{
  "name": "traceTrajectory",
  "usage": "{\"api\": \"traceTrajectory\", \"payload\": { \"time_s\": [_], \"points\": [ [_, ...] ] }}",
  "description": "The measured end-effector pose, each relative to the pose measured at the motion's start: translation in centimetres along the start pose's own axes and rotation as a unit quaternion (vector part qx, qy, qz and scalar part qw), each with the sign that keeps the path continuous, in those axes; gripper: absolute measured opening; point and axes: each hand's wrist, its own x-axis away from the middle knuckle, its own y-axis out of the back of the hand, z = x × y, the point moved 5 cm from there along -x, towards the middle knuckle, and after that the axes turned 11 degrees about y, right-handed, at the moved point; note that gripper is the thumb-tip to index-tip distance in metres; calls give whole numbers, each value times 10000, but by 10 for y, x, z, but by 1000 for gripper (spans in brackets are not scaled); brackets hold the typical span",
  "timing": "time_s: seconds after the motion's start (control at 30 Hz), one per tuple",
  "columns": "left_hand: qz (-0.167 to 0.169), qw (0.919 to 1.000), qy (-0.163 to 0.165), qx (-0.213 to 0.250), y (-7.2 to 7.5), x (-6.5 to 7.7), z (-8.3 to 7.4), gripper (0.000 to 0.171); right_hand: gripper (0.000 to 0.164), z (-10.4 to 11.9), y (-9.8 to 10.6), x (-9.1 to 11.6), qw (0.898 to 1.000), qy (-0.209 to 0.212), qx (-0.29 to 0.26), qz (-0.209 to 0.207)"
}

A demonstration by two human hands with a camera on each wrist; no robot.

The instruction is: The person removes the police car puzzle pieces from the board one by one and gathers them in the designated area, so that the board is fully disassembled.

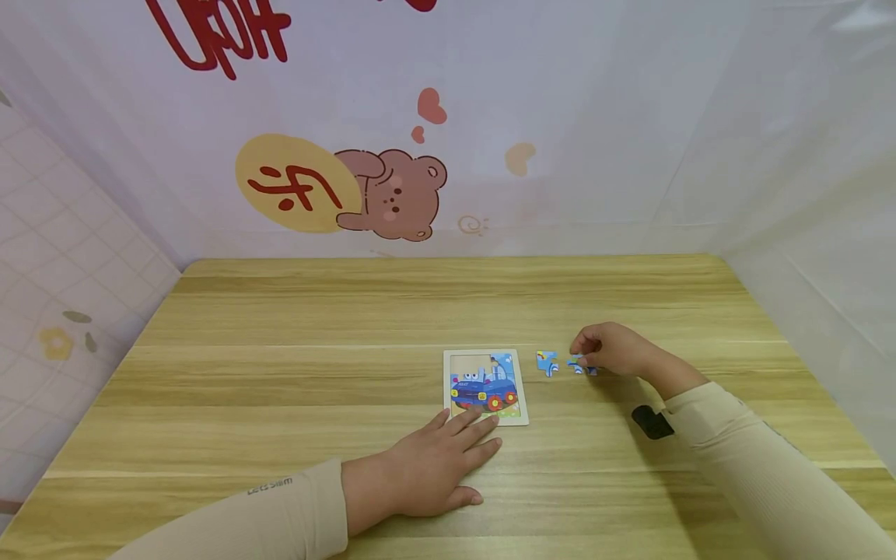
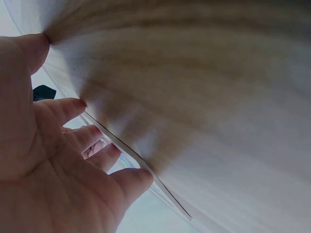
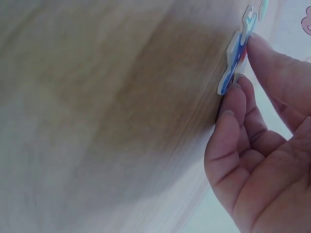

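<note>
A jigsaw puzzle (image 1: 490, 393) of a blue cartoon car lies in a white-bordered tray (image 1: 520, 389), its upper left part showing bare backing. My left hand (image 1: 437, 467) rests flat with spread fingers, the fingertips on the tray's near edge; the left wrist view has them along the tray rim (image 2: 167, 191). To the right of the tray, my right hand (image 1: 616, 350) pinches a blue puzzle piece (image 1: 577, 365) between thumb and curled fingers, low over the table. In the right wrist view the thumb lies against that piece (image 3: 232, 65). Another loose piece (image 1: 547, 362) sits between it and the tray.
The wood-grain table (image 1: 301, 334) runs back to a white curtain (image 1: 595, 101) printed with a bear, and further curtains hang at both sides. A black object (image 1: 652, 422) shows beside the right sleeve cuff.
</note>
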Motion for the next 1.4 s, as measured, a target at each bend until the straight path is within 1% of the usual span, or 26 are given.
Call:
{"api": "traceTrajectory", "payload": {
  "time_s": [0.2, 0.3, 0.37, 0.5, 0.6, 0.73, 0.9, 1.13, 1.23, 1.4],
  "points": [
    [-82, 10000, -8, -2, 0, 1, 0, 63, 6, 0, 0, -1, 10000, 29, 56, 22],
    [-88, 10000, -21, 7, 0, 1, 0, 63, 7, 0, 1, -1, 9999, -13, 125, -41],
    [-102, 9999, -32, -6, 0, 1, -1, 64, 9, 2, 2, -1, 9996, 53, 204, -169],
    [-107, 9999, -29, -36, 0, 1, -1, 64, 14, 11, 2, -5, 9975, 213, 341, -586],
    [-74, 10000, -19, -31, 0, 1, -1, 64, 17, 19, 0, -8, 9957, 227, 305, -847],
    [-71, 10000, -18, -21, 0, 0, -1, 64, 23, 29, -5, -12, 9934, 281, 218, -1086],
    [-70, 10000, -6, 2, -1, 0, 0, 64, 28, 40, -11, -16, 9907, 475, 135, -1264],
    [-78, 10000, -23, 8, 0, 0, 0, 64, 29, 53, -21, -24, 9896, 646, -47, -1284],
    [-73, 10000, -32, 2, 0, 0, 0, 64, 30, 59, -25, -27, 9907, 671, -55, -1182],
    [-53, 10000, -26, 2, 1, 0, 1, 64, 30, 63, -32, -34, 9936, 582, -7, -963]
  ]
}}
